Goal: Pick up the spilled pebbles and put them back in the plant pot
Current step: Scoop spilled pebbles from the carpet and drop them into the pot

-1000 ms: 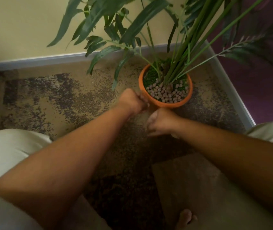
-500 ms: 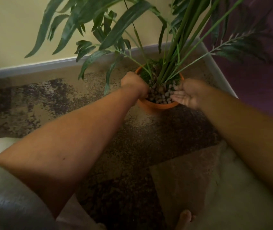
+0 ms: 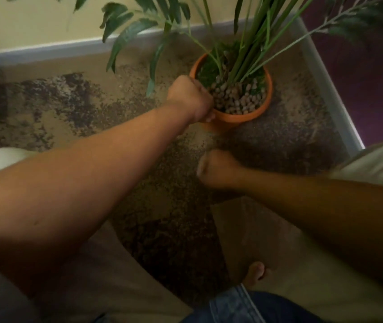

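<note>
Withdrawn from pot rim to carpet: right hand (image 3: 218, 170), now fisted, contents not visible. Left hand (image 3: 191, 99) clenched at plant pot (image 3: 239, 116) edge. Pebbles (image 3: 237, 99) mostly potted; no strays discernible on blurred carpet (image 3: 169, 173).

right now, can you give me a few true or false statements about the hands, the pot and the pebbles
1. The left hand is at the rim of the orange pot. True.
2. The right hand is spread flat over the pot. False: it is curled low over the carpet, in front of the pot.
3. The pebbles lie in the near part of the pot. True.
4. The pot lies tipped on its side. False: it stands upright with the plant in it.
5. The pot sits in the middle of the room. False: it sits in a corner by the skirting board.
</note>
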The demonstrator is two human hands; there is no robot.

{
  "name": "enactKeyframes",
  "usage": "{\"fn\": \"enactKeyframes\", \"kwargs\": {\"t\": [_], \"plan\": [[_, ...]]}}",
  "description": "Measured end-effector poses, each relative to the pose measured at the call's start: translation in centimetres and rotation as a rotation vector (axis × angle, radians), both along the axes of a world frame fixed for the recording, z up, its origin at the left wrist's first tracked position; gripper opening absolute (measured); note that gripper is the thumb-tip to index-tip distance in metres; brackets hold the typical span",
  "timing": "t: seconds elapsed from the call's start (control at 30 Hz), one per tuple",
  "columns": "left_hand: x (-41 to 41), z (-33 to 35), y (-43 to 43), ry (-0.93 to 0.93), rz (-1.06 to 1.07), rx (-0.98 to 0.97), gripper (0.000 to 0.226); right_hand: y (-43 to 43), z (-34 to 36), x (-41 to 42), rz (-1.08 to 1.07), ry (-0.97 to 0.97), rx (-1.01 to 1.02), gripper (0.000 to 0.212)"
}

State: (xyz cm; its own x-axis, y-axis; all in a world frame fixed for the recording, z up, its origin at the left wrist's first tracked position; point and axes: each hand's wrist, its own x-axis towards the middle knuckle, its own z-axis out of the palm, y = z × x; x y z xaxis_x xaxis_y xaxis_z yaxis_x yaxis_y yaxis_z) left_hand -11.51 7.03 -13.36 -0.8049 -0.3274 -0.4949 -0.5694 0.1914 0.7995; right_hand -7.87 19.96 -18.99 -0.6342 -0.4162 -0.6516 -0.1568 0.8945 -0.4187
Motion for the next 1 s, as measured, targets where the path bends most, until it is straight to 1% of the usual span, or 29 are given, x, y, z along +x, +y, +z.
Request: {"fn": "enactKeyframes", "kwargs": {"t": [0.03, 0.1, 0.17, 0.27, 0.3, 0.37, 0.43, 0.5, 0.53, 0.63, 0.7, 0.8, 0.87, 0.93, 1.0], "plan": [[0.3, -0.3, -0.1, -0.001, 0.012, 0.020, 0.012, -0.1, -1.0, 1.7, 0.121, -0.065, 0.012, 0.020], [1.0, -1.0, -0.3, -0.019, -0.008, 0.031, 0.012, 0.3, -3.7, 4.5, 0.335, -0.183, 0.137, 0.019], [1.1, -1.0, -0.2, -0.020, -0.038, 0.028, 0.011, 0.7, -6.2, 5.8, 0.487, -0.159, 0.220, 0.022], [0.6, -0.8, -0.2, 0.003, -0.047, 0.012, 0.015, 0.6, -7.9, 7.4, 0.560, -0.151, 0.303, 0.028], [0.6, -0.6, -0.1, 0.007, -0.053, 0.010, 0.017, 0.6, -8.1, 7.5, 0.628, -0.140, 0.325, 0.028], [0.2, -0.7, 0.0, 0.022, -0.070, -0.003, 0.017, 0.6, -8.1, 7.2, 0.672, -0.113, 0.329, 0.026], [0.0, -0.9, 0.1, 0.036, -0.067, -0.013, 0.016, 0.4, -7.6, 6.4, 0.654, -0.099, 0.340, 0.021], [-0.1, -0.9, 0.0, 0.034, -0.055, -0.013, 0.016, 0.0, -6.0, 5.0, 0.551, -0.054, 0.276, 0.017], [-0.1, -1.0, 0.0, 0.036, -0.051, -0.013, 0.016, -0.2, -4.9, 3.9, 0.464, -0.027, 0.224, 0.015], [-0.5, -0.9, -0.4, 0.048, -0.029, -0.012, 0.017, 0.2, -1.5, -0.4, 0.163, 0.062, 0.047, 0.011], [-0.8, -0.8, -0.5, 0.053, -0.009, -0.006, 0.016, 1.3, 0.7, -3.4, -0.061, 0.076, -0.029, 0.010], [-0.7, -1.0, -0.4, 0.045, 0.000, -0.015, 0.012, 3.0, 2.8, -7.4, -0.619, -0.051, -0.252, 0.008], [-0.6, -1.1, -0.3, 0.038, -0.008, -0.016, 0.010, 3.9, 3.6, -9.5, -0.915, -0.151, -0.418, 0.011], [-0.6, -1.2, -0.2, 0.035, -0.019, -0.013, 0.010, 4.2, 4.0, -11.0, -1.112, -0.248, -0.563, 0.021], [-0.6, -1.2, -0.2, 0.035, -0.029, -0.011, 0.009, 4.1, 4.1, -11.7, -1.230, -0.303, -0.646, 0.028]]}}
